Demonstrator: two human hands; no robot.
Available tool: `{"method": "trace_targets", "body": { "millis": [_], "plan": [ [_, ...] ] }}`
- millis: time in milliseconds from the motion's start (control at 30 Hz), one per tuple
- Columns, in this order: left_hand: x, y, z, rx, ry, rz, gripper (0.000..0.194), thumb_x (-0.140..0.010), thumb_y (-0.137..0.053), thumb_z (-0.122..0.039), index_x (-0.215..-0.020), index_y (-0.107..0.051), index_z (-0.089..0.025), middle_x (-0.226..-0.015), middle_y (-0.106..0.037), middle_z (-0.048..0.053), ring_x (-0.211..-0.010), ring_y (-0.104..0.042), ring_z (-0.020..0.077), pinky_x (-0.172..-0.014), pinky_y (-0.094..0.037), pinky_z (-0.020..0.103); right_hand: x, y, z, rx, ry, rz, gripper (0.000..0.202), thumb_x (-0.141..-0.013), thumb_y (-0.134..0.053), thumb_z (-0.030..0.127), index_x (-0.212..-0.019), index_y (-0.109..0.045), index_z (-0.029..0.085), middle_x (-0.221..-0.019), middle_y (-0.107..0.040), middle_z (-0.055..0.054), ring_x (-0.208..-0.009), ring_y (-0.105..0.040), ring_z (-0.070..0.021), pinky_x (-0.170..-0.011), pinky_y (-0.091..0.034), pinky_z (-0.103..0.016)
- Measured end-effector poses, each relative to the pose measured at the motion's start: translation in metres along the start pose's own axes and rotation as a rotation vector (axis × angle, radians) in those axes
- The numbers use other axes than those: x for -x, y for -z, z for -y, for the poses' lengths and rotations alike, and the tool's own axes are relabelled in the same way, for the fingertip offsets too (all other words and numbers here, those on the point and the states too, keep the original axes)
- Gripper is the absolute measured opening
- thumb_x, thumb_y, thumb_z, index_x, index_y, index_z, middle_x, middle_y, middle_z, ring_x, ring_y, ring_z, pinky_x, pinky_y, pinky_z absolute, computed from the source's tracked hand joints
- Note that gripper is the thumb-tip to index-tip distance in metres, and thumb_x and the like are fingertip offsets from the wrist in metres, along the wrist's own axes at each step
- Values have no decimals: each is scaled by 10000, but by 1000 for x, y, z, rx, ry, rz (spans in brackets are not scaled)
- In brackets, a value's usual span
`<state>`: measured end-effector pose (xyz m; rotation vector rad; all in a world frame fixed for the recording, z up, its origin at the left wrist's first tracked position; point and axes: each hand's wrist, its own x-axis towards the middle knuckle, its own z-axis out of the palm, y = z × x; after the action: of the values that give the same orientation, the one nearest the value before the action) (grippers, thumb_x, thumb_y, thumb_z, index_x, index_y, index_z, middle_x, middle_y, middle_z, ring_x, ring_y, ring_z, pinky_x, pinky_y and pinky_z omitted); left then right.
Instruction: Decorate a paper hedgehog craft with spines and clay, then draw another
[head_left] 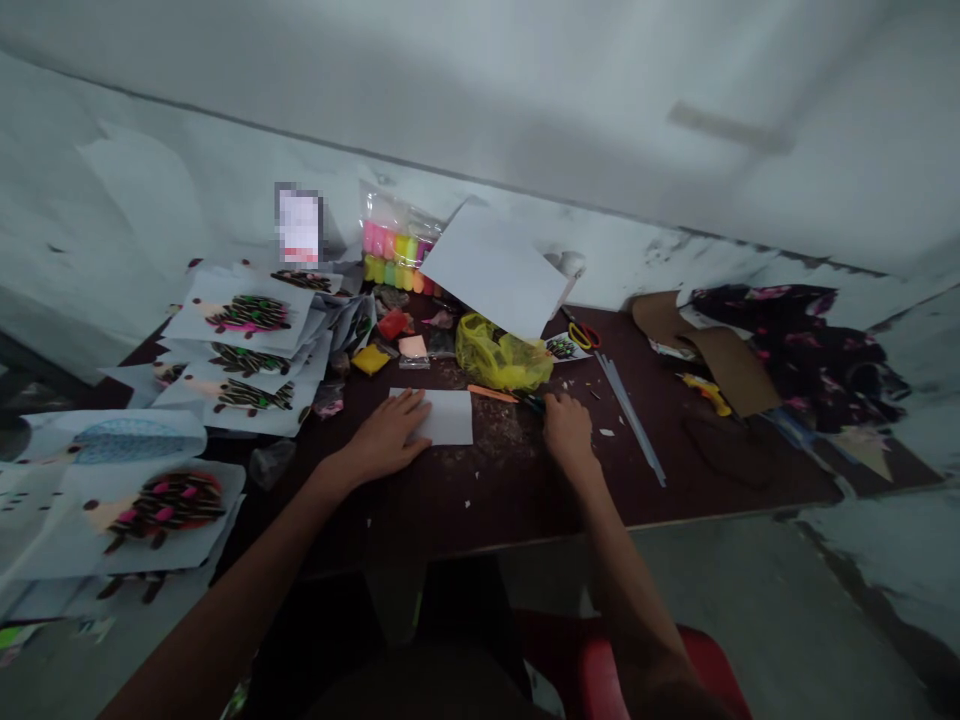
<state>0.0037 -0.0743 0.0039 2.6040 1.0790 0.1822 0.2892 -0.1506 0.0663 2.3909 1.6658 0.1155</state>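
My left hand [390,432] lies flat on a small white sheet of paper [451,418], its fingers spread over the sheet's left part. To the right of the sheet, my right hand [568,428] rests on the table with curled fingers. At its fingertips is a dark, slim object [531,402], too dim to make out. An orange stick-like thing [491,394] lies between the sheet and that hand. Just behind it sits a crumpled yellow plastic bag [501,356]. Small white scraps are scattered around the right hand.
Paper sheets with hedgehog figures [251,315] are piled at left. Behind stand a bag of colored clay [401,255] and a large white sheet [495,265]. Scissors [585,335], grey strips [631,420], a yellow cutter [706,393], brown cardboard [731,370] and dark floral cloth [817,350] lie at right.
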Motion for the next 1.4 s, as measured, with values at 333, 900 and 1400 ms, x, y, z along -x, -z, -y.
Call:
{"method": "trace_targets", "body": {
  "millis": [333, 900, 1400],
  "plan": [
    [4, -14, 3, 14, -6, -83, 592, -962, -456, -431, -1484, -488, -155, -1629, -360, 139, -1521, -309, 311, -1242, -262, 513, -4, -10, 13, -68, 38, -34, 337, -1005, -411, 137, -1254, -635, 177, -1224, -654, -152, -1110, -599, -252, -869, -411, -326],
    [5, -20, 5, 38, -38, -143, 562, -955, -468, -402, -1455, -499, -147, -1601, -407, 170, -1497, -352, 332, -1215, -290, 553, -12, -10, 67, -160, 280, -152, 305, -1021, -446, 170, -1156, -718, 143, -1098, -681, -149, -1059, -565, -277, -851, -400, -361],
    [4, -9, 6, 272, -36, -385, 177, -924, -465, -223, -893, -638, -202, -1076, -661, 108, -1109, -590, 271, -1028, -470, 469, -15, 16, 98, -1166, 358, -273, 273, -945, -511, 403, -744, -485, 220, -637, -516, 33, -584, -464, -131, -579, -337, -267]
  ]
}}
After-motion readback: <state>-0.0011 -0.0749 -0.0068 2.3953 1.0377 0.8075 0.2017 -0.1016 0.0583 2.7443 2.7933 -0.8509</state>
